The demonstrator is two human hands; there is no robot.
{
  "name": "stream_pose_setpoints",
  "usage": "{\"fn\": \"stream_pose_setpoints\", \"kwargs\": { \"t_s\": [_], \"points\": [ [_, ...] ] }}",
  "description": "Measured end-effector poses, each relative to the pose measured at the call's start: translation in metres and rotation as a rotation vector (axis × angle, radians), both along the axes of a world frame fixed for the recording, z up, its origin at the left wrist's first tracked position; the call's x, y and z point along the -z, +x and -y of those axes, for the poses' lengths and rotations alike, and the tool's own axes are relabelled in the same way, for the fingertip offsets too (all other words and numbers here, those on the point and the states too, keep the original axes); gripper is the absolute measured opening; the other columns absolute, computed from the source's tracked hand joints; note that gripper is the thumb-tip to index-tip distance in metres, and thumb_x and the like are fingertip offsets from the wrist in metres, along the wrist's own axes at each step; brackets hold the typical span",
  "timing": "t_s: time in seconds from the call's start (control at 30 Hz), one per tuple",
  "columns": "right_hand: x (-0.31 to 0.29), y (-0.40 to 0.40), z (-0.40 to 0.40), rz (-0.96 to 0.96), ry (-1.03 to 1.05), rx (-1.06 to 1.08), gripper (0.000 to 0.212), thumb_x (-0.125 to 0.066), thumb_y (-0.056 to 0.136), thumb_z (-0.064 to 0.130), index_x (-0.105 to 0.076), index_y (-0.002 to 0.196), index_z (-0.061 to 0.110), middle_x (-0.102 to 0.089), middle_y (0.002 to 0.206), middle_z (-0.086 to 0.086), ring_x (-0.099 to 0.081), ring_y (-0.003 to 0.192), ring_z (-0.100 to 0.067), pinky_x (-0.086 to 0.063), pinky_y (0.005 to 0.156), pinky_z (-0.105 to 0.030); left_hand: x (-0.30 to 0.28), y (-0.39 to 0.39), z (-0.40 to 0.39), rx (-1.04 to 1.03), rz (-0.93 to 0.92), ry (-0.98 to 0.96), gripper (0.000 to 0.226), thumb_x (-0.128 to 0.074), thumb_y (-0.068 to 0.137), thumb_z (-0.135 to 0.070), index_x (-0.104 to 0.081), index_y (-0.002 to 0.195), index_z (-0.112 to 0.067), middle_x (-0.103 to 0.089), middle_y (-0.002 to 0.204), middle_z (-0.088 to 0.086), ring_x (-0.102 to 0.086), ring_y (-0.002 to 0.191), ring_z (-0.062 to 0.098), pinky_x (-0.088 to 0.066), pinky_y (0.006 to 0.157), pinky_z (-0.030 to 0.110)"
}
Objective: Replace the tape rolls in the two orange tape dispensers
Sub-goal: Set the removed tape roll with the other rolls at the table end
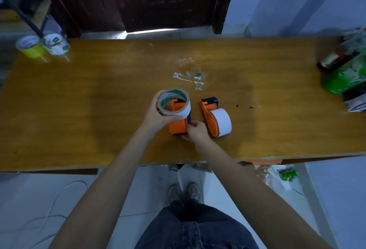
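Sitting at the far left corner of the brown wooden tabletop: two used tape rolls, one yellow, one white with green print. Gripping a white tape roll with a green-printed core in the left hand, fingers curled round it, just above the nearer orange plastic tape dispenser; pinching that dispenser's dark blue edge with the right hand. Lying just to the right, apart from both hands: a second orange tape dispenser carrying a full white tape roll, with green bottles standing at the far right edge.

Two orange dispensers, four tape rolls.
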State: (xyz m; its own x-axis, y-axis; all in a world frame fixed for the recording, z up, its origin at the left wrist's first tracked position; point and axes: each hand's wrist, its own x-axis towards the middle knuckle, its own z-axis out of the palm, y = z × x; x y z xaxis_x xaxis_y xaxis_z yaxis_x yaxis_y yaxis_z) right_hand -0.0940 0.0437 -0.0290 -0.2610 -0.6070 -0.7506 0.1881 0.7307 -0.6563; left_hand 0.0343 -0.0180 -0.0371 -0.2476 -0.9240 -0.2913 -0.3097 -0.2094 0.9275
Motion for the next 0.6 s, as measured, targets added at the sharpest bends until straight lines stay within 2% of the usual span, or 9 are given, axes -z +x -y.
{"fn": "stream_pose_setpoints", "kwargs": {
  "t_s": [0.07,0.17,0.27,0.3,0.37,0.43,0.5,0.6],
  "points": [
    [0.003,0.002,-0.001,0.024,0.027,0.027,0.037,-0.040,0.099,0.020,-0.045,0.131,0.002,-0.051,0.130,-0.014,-0.058,0.104,-0.028,-0.054,0.086,-0.034,0.002,0.002,-0.002,0.029,0.013,0.002,0.091,-0.088,0.058,-0.015,-0.040,0.135,-0.013,-0.054,0.131,0.008,-0.053,0.120,0.022,-0.045,0.102,0.044],
    [0.005,0.001,-0.003,0.016,0.032,-0.015,0.040,-0.036,0.099,0.028,-0.047,0.130,0.004,-0.054,0.122,-0.013,-0.058,0.105,-0.028,-0.054,0.089,-0.036,0.008,0.001,-0.006,0.057,-0.047,-0.041,0.095,-0.088,0.057,-0.005,-0.038,0.137,-0.014,-0.052,0.129,0.000,-0.053,0.115,0.011,-0.047,0.094,0.025],
    [0.007,-0.002,-0.006,-0.082,0.036,-0.105,0.042,-0.033,0.099,0.026,-0.053,0.123,-0.003,-0.056,0.117,-0.025,-0.057,0.106,-0.034,-0.049,0.098,-0.044,0.009,0.001,-0.010,0.094,-0.071,-0.067,0.092,-0.087,0.055,0.000,-0.039,0.132,-0.017,-0.054,0.121,-0.011,-0.053,0.108,-0.007,-0.046,0.088,0.015],
    [0.007,-0.002,-0.008,-0.111,0.027,-0.126,0.043,-0.033,0.098,0.026,-0.056,0.116,-0.006,-0.058,0.106,-0.026,-0.057,0.100,-0.034,-0.048,0.098,-0.045,0.011,0.002,-0.010,0.098,-0.076,-0.063,0.092,-0.087,0.055,-0.001,-0.039,0.132,-0.020,-0.054,0.120,-0.012,-0.053,0.107,-0.009,-0.046,0.088,0.014],
    [0.006,-0.001,-0.010,-0.155,0.015,-0.175,0.036,-0.033,0.098,0.027,-0.057,0.085,0.003,-0.051,0.077,-0.011,-0.051,0.076,-0.022,-0.047,0.082,-0.035,0.010,0.004,-0.011,0.101,-0.076,-0.039,0.096,-0.089,0.053,-0.006,-0.038,0.133,-0.023,-0.053,0.123,-0.011,-0.052,0.112,-0.004,-0.045,0.092,0.019],
    [0.006,0.000,-0.011,-0.200,-0.001,-0.213,0.035,-0.034,0.098,0.026,-0.044,0.066,0.015,-0.042,0.066,-0.001,-0.041,0.064,-0.014,-0.038,0.066,-0.029,0.010,0.005,-0.010,0.110,-0.080,-0.038,0.100,-0.091,0.050,-0.014,-0.038,0.134,-0.025,-0.053,0.127,-0.007,-0.051,0.118,0.005,-0.044,0.096,0.024],
    [0.007,0.001,-0.014,-0.247,-0.030,-0.245,0.037,-0.033,0.099,0.022,-0.041,0.063,0.017,-0.041,0.064,0.000,-0.039,0.059,-0.012,-0.032,0.057,-0.026,0.008,0.004,-0.011,0.133,-0.072,-0.043,0.100,-0.091,0.050,-0.015,-0.038,0.134,-0.023,-0.053,0.128,-0.005,-0.051,0.118,0.004,-0.044,0.095,0.023],
    [0.003,-0.001,-0.017,-0.311,-0.062,-0.309,0.037,-0.032,0.099,0.018,-0.041,0.063,0.017,-0.041,0.066,0.000,-0.038,0.060,-0.011,-0.031,0.055,-0.024,0.005,0.000,-0.013,0.161,-0.075,-0.057,0.096,-0.090,0.053,-0.012,-0.039,0.134,-0.018,-0.054,0.128,-0.004,-0.052,0.116,0.001,-0.045,0.092,0.019]
  ]
}}
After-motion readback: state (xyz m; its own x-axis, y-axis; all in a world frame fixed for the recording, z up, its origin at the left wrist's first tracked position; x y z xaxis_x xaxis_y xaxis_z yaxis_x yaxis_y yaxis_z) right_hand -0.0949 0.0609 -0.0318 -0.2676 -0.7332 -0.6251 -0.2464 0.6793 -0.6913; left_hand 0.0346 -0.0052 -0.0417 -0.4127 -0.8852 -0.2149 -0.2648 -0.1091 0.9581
